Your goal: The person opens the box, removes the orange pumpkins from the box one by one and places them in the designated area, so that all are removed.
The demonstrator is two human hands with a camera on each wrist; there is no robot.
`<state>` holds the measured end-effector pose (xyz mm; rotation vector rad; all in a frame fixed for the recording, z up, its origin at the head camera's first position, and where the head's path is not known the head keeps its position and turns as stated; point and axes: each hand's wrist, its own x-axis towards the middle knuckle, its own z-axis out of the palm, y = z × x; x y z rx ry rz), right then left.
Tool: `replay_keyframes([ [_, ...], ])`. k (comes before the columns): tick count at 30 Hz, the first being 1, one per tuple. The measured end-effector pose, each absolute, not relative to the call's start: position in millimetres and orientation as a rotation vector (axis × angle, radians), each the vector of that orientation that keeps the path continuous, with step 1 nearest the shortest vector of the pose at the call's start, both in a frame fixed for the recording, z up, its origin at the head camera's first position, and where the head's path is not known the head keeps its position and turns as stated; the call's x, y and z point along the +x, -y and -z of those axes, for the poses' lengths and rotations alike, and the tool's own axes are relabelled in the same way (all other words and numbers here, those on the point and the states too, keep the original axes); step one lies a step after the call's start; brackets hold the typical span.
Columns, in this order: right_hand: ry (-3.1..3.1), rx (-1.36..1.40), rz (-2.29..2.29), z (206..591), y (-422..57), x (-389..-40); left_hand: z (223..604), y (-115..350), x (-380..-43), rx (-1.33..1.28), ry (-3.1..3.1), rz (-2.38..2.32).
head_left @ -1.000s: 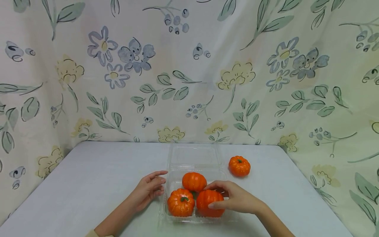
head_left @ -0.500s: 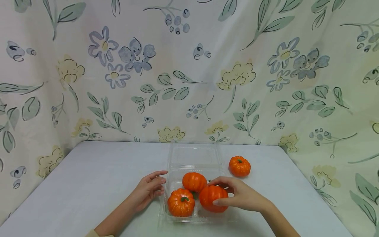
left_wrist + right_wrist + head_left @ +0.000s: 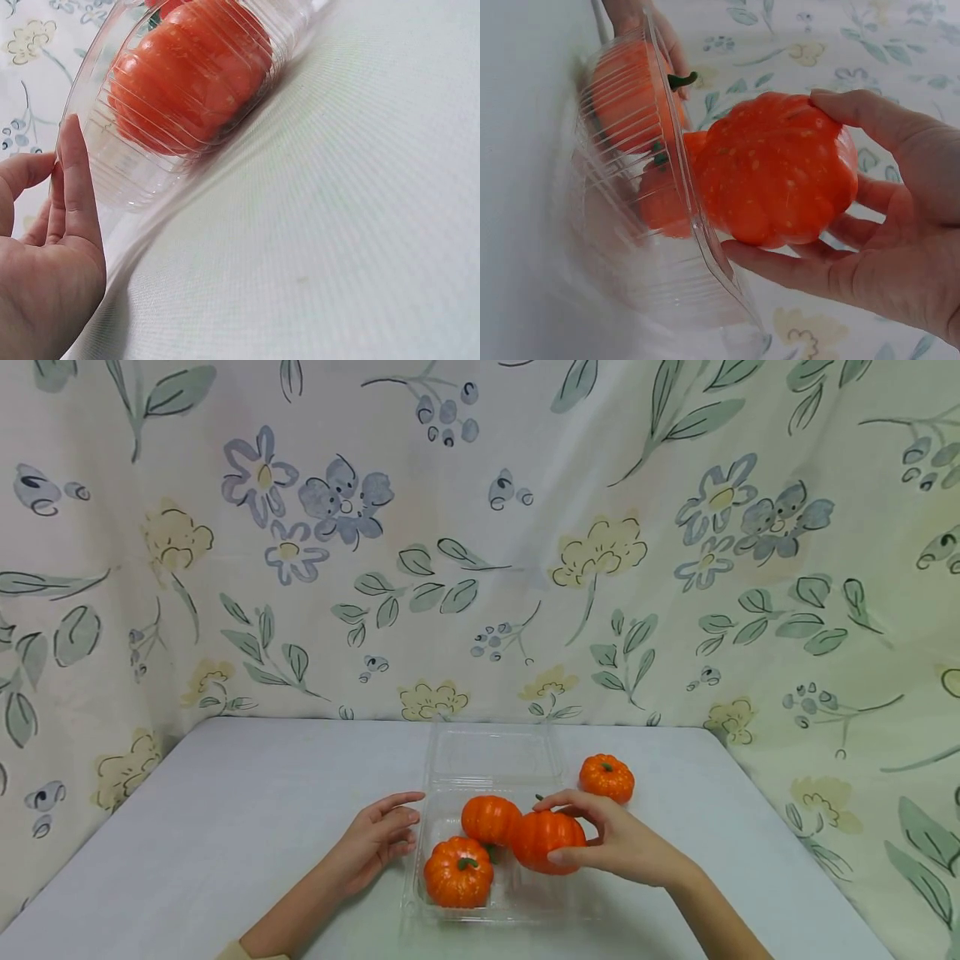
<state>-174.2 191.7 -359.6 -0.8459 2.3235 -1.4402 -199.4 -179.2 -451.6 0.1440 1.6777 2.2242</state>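
My right hand [image 3: 618, 839] grips an orange toy pumpkin [image 3: 551, 843] between thumb and fingers, above the right side of a clear plastic clamshell container [image 3: 525, 906]. In the right wrist view, this pumpkin [image 3: 776, 172] is up at the level of the container's rim [image 3: 705, 236], its underside turned to the camera. Two more pumpkins sit inside: one at front left [image 3: 459, 872] with a green stem, another behind it [image 3: 490, 820], partly overlapped by the lifted one. At the container's left side, my left hand [image 3: 378, 839] has its fingers extended, with fingertips [image 3: 71, 131] right at the rim.
The container's open lid [image 3: 495, 756] lies back toward the rear of the white table [image 3: 300, 777]. Another orange pumpkin [image 3: 606, 777] stands on the table right of the lid, just beyond my right hand. A floral curtain [image 3: 480, 543] hangs behind the table.
My right hand has lifted the right-hand pumpkin from the container's front right, moving it up and slightly right. My left hand has stayed in place.
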Motion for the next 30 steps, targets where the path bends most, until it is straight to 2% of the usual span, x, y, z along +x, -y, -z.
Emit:
replay_keyframes([
  [30,-2.337,-0.741,1.546,359,-208,-186,451,178,-198,0.137,-1.653,-2.246],
])
